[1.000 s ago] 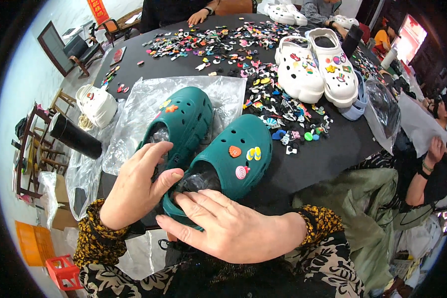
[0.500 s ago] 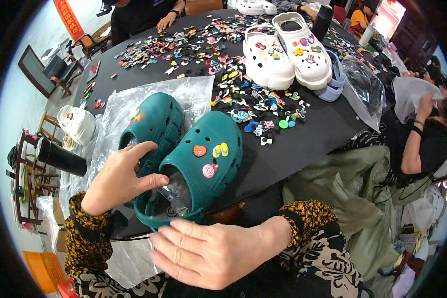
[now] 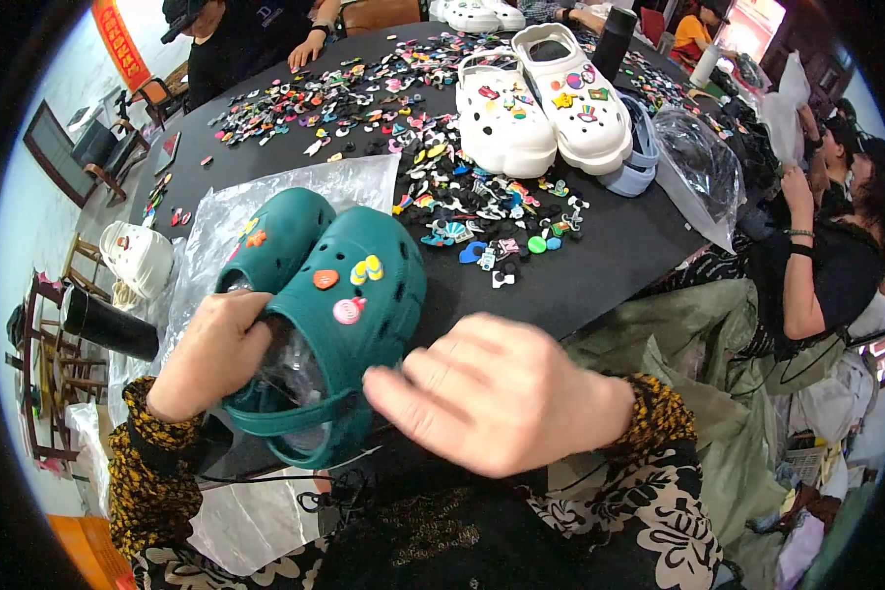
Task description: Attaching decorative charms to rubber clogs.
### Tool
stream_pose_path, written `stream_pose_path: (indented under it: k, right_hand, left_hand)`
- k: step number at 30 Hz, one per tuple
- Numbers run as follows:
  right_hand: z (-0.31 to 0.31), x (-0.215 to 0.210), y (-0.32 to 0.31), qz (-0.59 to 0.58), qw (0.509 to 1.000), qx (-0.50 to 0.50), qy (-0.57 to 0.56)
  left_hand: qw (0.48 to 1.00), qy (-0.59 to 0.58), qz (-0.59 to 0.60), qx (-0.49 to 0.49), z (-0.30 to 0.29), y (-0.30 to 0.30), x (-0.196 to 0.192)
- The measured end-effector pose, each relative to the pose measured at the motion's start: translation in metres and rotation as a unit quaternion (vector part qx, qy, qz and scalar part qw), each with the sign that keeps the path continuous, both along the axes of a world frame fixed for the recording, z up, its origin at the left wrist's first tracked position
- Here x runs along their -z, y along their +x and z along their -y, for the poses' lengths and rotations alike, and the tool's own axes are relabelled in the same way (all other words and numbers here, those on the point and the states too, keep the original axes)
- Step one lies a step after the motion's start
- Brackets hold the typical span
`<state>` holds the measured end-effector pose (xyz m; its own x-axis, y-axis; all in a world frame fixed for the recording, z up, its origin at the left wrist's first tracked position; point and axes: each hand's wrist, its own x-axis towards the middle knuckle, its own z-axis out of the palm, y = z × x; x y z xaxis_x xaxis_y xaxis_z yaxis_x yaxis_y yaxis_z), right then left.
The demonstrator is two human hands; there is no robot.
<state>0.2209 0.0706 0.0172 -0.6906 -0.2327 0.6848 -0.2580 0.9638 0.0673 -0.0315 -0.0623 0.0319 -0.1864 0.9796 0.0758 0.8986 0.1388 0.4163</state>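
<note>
Green clogs, a pair, lie at the near edge of the dark desk, toes pointing away. The left hand is curled over their openings where the two meet, thumb bent in; exactly which rim it pinches is hidden. The right hand is blurred, fingers loosely bent and close together, holding nothing visible; whether its thumb brushes the nearer clog's side cannot be told.

Half a second ago the left hand was spread over the openings and the right was behind the heel strap. Since then the left has closed and the right has come round to the clogs' right side, while the gap between the shoes has narrowed. This suggests they are now being handled together as a pair, steadied mainly by the left hand. The charms on their uppers have stayed in place.

Under the toes lies a clear plastic bag. A heap of loose charms crowds the space just beyond on the right, with white clogs behind it, so movement that way looks likely to scatter pieces. On the left, a black tumbler leans near the left forearm.
</note>
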Motion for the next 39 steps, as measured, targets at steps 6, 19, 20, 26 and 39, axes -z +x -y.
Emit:
stream_pose_path:
  k: [6, 19, 20, 26, 39]
  right_hand:
    - [-0.074, -0.040, 0.014, -0.040, 0.971, 0.160, -0.175]
    - [-0.149, -0.050, -0.075, 0.129, 0.895, 0.098, -0.416]
    - [-0.153, -0.054, -0.082, 0.134, 0.885, 0.122, -0.428]
    - [-0.193, -0.045, -0.128, 0.129, 0.871, 0.127, -0.457]
    - [-0.235, 0.068, -0.208, 0.283, 0.899, 0.262, -0.208]
  left_hand:
    - [0.998, -0.012, -0.067, -0.013, 0.016, -0.024, 0.000]
    - [0.995, 0.030, -0.067, -0.063, 0.027, -0.032, 0.020]
    - [0.994, 0.022, -0.074, -0.071, 0.030, -0.031, 0.021]
    - [0.991, 0.075, -0.085, -0.065, 0.040, -0.034, 0.036]
    - [0.994, 0.107, -0.033, -0.004, 0.040, -0.056, 0.046]
